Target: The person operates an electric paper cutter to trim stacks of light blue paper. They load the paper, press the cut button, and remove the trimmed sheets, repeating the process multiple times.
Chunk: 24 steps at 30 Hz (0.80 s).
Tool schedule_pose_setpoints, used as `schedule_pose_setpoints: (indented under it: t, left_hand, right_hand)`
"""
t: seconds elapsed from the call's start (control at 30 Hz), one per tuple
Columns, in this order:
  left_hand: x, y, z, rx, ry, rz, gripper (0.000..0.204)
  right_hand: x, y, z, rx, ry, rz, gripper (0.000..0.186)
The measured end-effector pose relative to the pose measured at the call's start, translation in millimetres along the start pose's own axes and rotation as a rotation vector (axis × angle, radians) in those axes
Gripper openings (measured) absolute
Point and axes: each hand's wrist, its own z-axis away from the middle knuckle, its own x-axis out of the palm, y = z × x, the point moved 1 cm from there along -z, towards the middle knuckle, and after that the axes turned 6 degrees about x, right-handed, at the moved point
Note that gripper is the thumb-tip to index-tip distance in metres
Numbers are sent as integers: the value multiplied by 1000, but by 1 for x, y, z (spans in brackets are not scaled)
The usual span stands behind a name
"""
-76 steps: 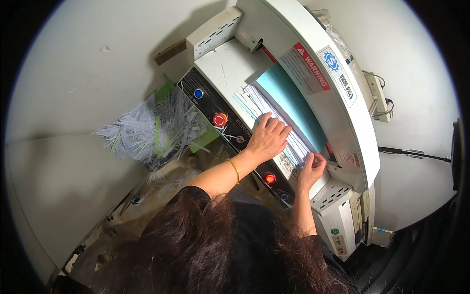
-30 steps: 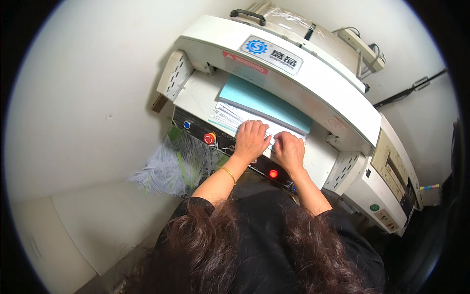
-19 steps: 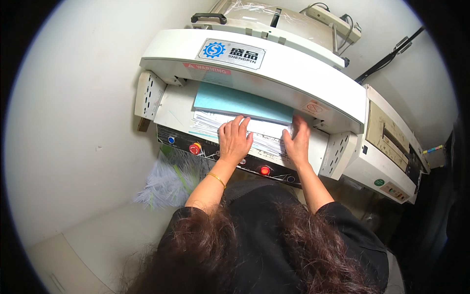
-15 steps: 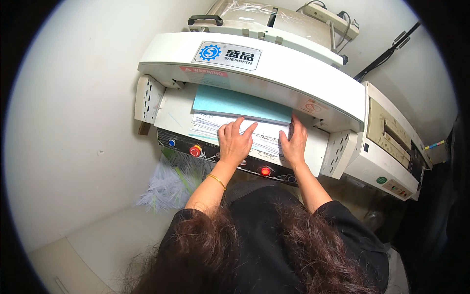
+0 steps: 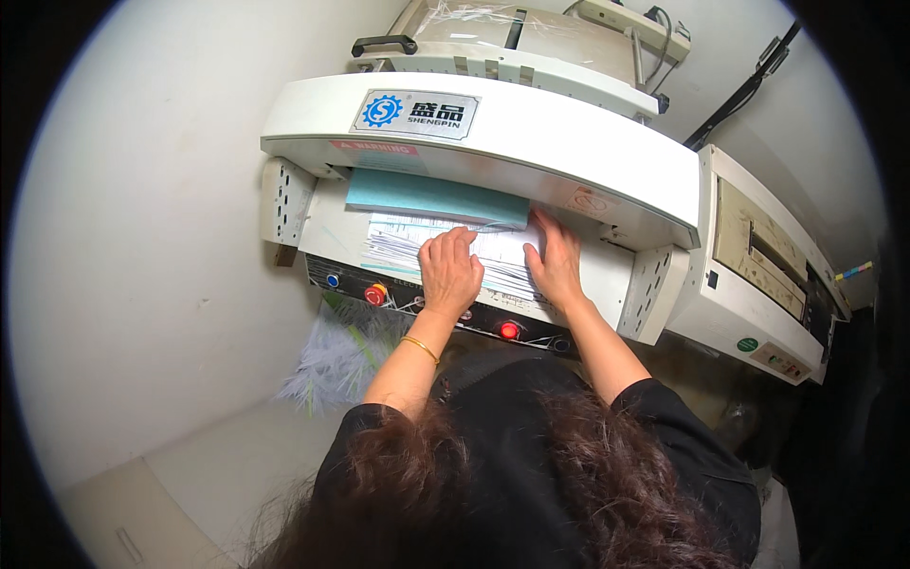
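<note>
The white paper cutter [image 5: 531, 133] and heaped paper strips [image 5: 332, 360] suggest a print-finishing workshop.

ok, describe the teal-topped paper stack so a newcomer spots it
Start at the white paper cutter. On its table, partly under the overhanging beam, the paper stack sits beyond the left hand, its right end beside the right hand. Its squared block and teal top set it apart from the loose, mostly white paper strips in front.

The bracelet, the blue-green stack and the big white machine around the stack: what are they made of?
Bracelet: probably metal; it's thin, gold-coloured and shiny.
Blue-green stack: seemingly paper; dull on top, with straight, crisp edges.
White machine: smooth and slightly glossy, perhaps painted metal, though hard plastic could look the same.
</note>
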Motion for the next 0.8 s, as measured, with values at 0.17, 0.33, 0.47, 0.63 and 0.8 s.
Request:
schedule_pose_setpoints:
  t: [0.17,0.33,0.47,0.63,0.8]
  left_hand:
    - [1,1,-3,73,46,-51,37]
    - [14,2,-1,-103,99,-47,33]
    - [22,22,-11,-198,104,-132,39]
    - [26,18,-1,-142,134,-160,42]
    - [20,12,2,-113,119,-167,40]
  right_hand:
    - [-3,-2,2,-26,31,21,53]
    - [-4,-5,14,-15,98,-15,47]
    - [-14,-3,35,-2,130,-15,47]
    - [-15,-6,45,-43,167,19,42]
    - [-10,-22,18,52,140,228,31]
